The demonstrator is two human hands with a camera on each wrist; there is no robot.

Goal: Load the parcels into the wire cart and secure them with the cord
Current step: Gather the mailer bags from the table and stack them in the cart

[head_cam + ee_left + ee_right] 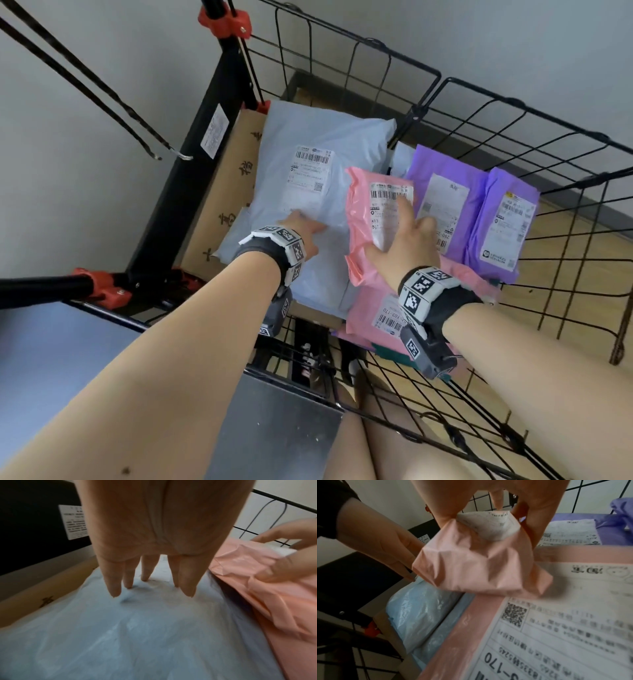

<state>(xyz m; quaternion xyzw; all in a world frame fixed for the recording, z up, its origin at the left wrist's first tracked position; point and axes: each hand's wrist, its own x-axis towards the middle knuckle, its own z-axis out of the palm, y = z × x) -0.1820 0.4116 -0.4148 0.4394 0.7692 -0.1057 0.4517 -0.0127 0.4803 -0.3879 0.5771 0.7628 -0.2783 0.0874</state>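
The black wire cart (445,85) holds several parcels. My left hand (305,228) presses straight fingers (130,580) down on a large pale blue mailer (308,192) (137,628) lying on a brown cardboard box (233,192). My right hand (404,240) grips a small pink mailer (370,226) (471,566) by its near end and holds it just above a flat pink mailer (380,311) (556,628). Two purple mailers (442,198) (503,222) lie at the right. A black cord with a metal hook (181,156) hangs at the upper left, away from both hands.
The cart's black frame post with red clamps (226,20) (106,286) rises at the left. Wire walls (548,342) enclose the right and near sides. A grey metal panel (274,428) sits below the cart's near edge. Wooden floor (565,257) shows through the mesh.
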